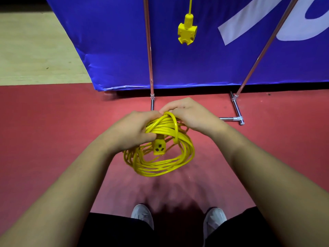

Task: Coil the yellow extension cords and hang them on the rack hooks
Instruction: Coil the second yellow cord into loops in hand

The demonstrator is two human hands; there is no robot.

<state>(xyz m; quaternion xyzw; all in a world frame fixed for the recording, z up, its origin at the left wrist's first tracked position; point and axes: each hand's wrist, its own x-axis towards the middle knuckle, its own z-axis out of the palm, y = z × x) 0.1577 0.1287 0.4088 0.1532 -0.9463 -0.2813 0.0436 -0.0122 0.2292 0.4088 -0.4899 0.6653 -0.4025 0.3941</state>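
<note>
Two bare hands meet over a coiled yellow extension cord (160,164), held above a red floor (53,122). The left hand (135,127) clamps the top of the bundle, fingers curled round the gathered strands. The right hand (187,114), touching it from the other side, pinches a single wrap turn (175,127) that arches crosswise over the bundle.

Below the grip the coil hangs as a loose oval of smooth, glossy plastic strands, long axis running left to right. A blocky socket end (159,146) dangles just under the left fingers.

Beyond and above the grip rise the rack's thin chrome poles (149,50) against a blue fabric banner (110,41). Another cord's three-way socket (187,32) hangs there. The hooks lie out of view above — so hanging likely means lifting up and forward, the right hand slightly nearer the rack.
</note>
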